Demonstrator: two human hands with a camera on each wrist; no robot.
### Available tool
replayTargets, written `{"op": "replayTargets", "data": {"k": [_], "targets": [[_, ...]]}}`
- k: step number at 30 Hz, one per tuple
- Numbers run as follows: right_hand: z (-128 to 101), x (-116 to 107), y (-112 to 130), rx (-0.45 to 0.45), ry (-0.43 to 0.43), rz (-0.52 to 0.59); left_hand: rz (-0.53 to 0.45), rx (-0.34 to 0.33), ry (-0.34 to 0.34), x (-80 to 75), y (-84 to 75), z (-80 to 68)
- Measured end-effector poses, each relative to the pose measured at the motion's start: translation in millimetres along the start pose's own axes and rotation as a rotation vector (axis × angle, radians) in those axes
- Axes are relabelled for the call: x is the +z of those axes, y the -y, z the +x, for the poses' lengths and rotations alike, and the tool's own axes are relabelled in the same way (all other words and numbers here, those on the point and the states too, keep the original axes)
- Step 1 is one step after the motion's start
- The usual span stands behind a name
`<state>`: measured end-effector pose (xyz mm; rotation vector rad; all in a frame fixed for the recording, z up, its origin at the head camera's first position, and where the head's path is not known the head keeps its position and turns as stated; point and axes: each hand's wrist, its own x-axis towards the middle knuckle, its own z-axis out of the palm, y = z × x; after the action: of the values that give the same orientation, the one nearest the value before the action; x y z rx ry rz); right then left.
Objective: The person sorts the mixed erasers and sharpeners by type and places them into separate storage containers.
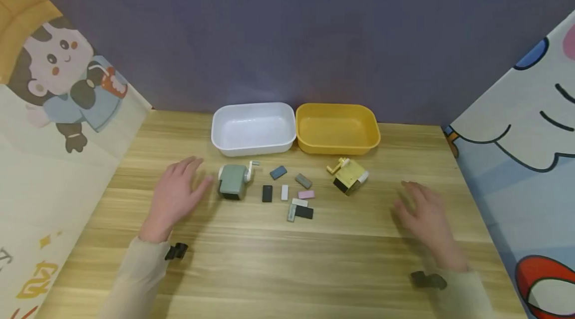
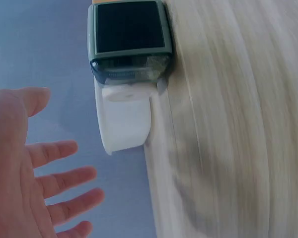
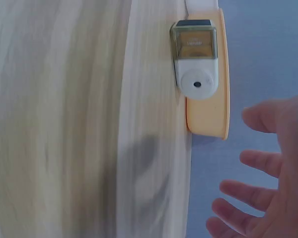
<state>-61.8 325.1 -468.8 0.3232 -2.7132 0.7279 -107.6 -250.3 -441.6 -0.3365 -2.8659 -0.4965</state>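
Observation:
My left hand [image 1: 174,194] hovers over the wood table beside a green hand-crank pencil sharpener [image 1: 233,179], fingers spread and holding nothing. The sharpener's dark square end [image 2: 130,26] shows in the left wrist view. On the other side my right hand [image 1: 424,216] is held apart from a yellow hand-crank pencil sharpener [image 1: 351,175], fingers loosely extended around nothing. A white face with a round pencil hole [image 3: 197,84] shows on it in the right wrist view. Between the sharpeners lie several small flat blocks, among them a blue block [image 1: 278,172] and a pink block [image 1: 306,194].
A white tray [image 1: 253,151] and a yellow tray [image 1: 338,150] stand side by side at the back, against a dark blue-grey wall [image 1: 269,34]. Printed cartoon panels border the table [image 1: 269,269] on both sides. Two pale blocks and a black block [image 1: 304,212] touch each other.

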Motion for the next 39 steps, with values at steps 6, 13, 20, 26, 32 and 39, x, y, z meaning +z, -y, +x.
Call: {"op": "replayTargets", "data": {"k": [6, 13, 20, 26, 32, 39], "targets": [[0, 13, 6, 0.022, 0.013, 0.041, -0.105, -0.024, 0.002, 8.5, -1.7, 7.8], [-4, 30, 16, 0.077, 0.043, 0.116, -0.216, -0.063, 0.019, 14.9, -2.6, 9.4], [-5, 41, 22, 0.092, 0.056, 0.158, -0.368, -0.022, 0.039, 21.4, -12.7, 21.7], [-3, 47, 26, 0.079, 0.07, 0.175, -0.475, -0.012, 0.003, 30.3, -22.6, 25.8], [1, 49, 29, 0.071, 0.101, 0.169, -0.536, -0.024, -0.048, 37.4, -27.6, 18.6], [4, 52, 28, 0.075, 0.129, 0.17, -0.557, 0.006, -0.017, 32.1, -38.9, 28.4]]}}
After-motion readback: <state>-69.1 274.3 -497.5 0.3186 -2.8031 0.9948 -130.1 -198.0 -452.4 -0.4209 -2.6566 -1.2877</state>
